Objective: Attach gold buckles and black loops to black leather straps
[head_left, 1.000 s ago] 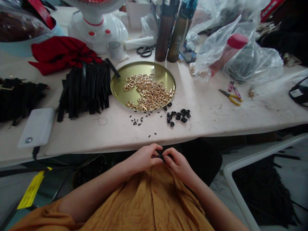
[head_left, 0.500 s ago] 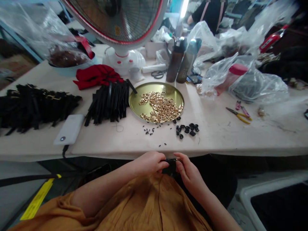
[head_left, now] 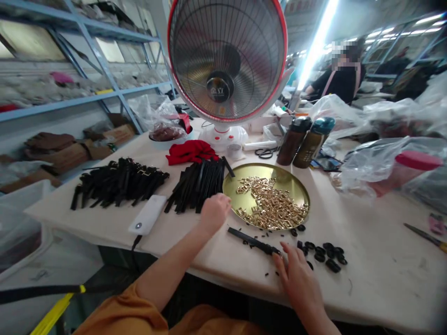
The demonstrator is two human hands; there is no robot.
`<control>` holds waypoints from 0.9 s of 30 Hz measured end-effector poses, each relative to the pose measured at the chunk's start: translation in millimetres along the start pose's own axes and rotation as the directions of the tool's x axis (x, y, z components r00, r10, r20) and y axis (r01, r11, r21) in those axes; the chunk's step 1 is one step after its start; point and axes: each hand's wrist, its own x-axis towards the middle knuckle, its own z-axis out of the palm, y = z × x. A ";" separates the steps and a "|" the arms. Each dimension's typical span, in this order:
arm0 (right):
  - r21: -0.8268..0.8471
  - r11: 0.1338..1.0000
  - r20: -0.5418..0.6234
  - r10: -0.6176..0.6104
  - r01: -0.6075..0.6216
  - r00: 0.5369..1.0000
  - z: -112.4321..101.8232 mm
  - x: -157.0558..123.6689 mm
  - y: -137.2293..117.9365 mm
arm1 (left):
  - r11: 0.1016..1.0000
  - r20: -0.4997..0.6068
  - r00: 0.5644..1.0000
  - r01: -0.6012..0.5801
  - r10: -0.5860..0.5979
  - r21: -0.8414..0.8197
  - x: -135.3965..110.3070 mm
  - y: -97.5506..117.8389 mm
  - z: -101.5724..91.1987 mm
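Observation:
A black strap (head_left: 249,239) slants above the front of the table, its near end between the thumb and fingers of my right hand (head_left: 298,274). A glint of metal shows at that end, partly covered by the fingertips. My left hand (head_left: 215,211) is at the lower right edge of a pile of black straps (head_left: 197,181), close to the rim of a round gold tray (head_left: 235,207). Its fingers are curled together, and what they hold, if anything, is hidden. Many small gold buckles (head_left: 275,202) lie heaped in the tray.
Small black rings (head_left: 330,251) and tiny black bits lie before the tray. A second black strap pile (head_left: 122,184) and a white power bank (head_left: 148,214) are on the left. Behind stand a fan heater (head_left: 223,135) and two bottles (head_left: 309,144). Pliers (head_left: 424,235) lie right.
My view has tilted up. Both hands have come from my lap to the table and moved apart: the left to the strap pile, the right with the strap to the table front.

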 end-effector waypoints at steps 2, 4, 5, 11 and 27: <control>0.029 0.999 -0.059 -0.029 0.031 0.998 7.2 -4.8 4.5 | 0.934 -0.216 0.972 0.162 -0.095 0.319 20.0 -23.1 -16.4; 0.074 0.996 -0.088 -0.034 0.041 0.996 11.5 -8.4 8.0 | 0.896 -0.263 0.954 0.238 -0.143 0.375 35.1 -41.8 -24.5; 0.095 0.995 -0.091 -0.029 0.038 0.995 12.5 -9.2 8.9 | 0.888 -0.264 0.952 0.254 -0.158 0.384 40.4 -48.8 -25.6; 0.181 0.982 -0.061 -0.048 0.058 0.997 9.4 -7.9 7.0 | 0.879 -0.278 0.941 0.290 -0.191 0.379 44.8 -64.4 -26.4; 0.816 0.512 0.123 0.300 -0.269 0.946 -59.8 20.9 -5.1 | 0.628 0.613 0.696 0.296 0.374 -0.720 -87.1 75.5 48.2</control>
